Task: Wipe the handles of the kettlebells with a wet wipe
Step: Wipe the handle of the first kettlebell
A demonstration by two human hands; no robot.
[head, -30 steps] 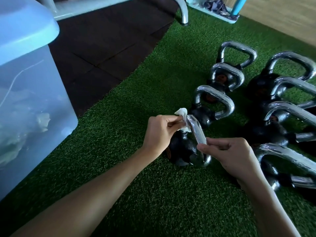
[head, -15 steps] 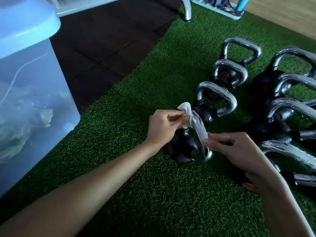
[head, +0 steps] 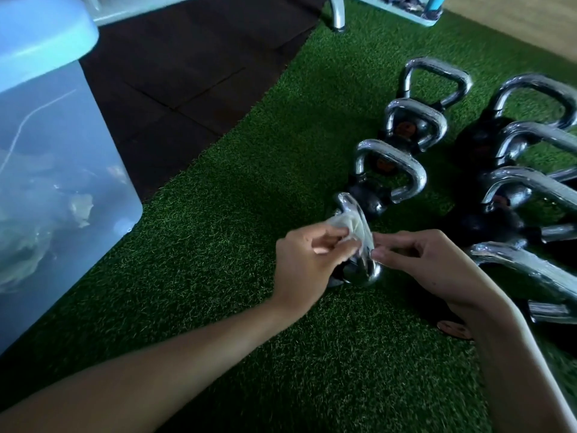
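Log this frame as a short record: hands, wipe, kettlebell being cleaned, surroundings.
left hand: presses the wet wipe against the handle
right hand: fingers pinch the same handle nearer the camera
target: nearest kettlebell, on green turf
other kettlebells: in rows to the right, untouched
left edge: translucent blue bin
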